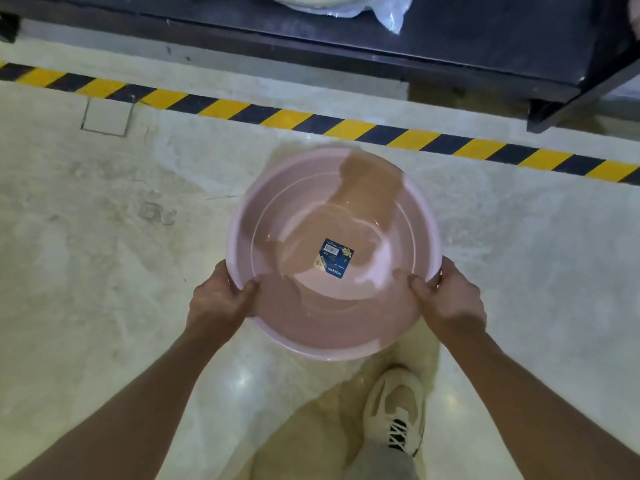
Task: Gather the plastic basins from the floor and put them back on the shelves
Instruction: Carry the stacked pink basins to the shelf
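A round pink plastic basin (pixel 346 317) with a blue label on its inner bottom is held upright above the floor, in the middle of the view. My left hand (pixel 216 299) grips its left rim, thumb inside the bowl. My right hand (pixel 446 299) grips the right rim the same way. The dark bottom shelf (pixel 346 32) lies ahead at the top of the view, beyond the basin.
A yellow-and-black striped tape line (pixel 311 119) crosses the pale polished floor between me and the shelf. Clear plastic-wrapped goods (pixel 346 5) lie on the shelf. A dark shelf post (pixel 568 105) stands at the right. My white shoe (pixel 394 407) is below the basin.
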Action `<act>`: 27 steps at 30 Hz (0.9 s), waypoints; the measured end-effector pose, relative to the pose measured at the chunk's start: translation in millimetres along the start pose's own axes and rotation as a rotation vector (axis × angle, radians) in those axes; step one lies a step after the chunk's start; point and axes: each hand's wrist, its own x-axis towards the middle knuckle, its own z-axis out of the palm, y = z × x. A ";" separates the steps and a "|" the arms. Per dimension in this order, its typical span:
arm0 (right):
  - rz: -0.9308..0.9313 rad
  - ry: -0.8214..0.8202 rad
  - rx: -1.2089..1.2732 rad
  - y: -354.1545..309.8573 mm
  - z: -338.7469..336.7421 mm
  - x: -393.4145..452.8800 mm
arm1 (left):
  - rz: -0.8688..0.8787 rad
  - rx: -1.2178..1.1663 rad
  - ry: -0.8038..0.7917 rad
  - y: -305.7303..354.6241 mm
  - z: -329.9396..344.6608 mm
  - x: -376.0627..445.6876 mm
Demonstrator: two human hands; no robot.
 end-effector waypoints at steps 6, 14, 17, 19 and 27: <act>0.064 -0.063 0.093 5.9 20.2 19.3 | -0.126 -0.163 -0.076 -13.1 21.6 18.9; 0.165 -0.116 0.260 19.3 33.7 12.0 | -0.159 -0.371 0.003 -8.7 25.4 27.7; 0.208 -0.085 0.277 28.9 21.6 -6.3 | -0.078 -0.311 -0.003 8.5 14.7 19.0; 0.229 -0.062 0.286 33.2 3.1 -21.7 | -0.019 -0.268 -0.023 27.7 3.4 11.9; 0.286 0.075 0.371 25.5 -143.9 -97.8 | 0.195 -0.036 -0.073 168.3 -66.6 -36.1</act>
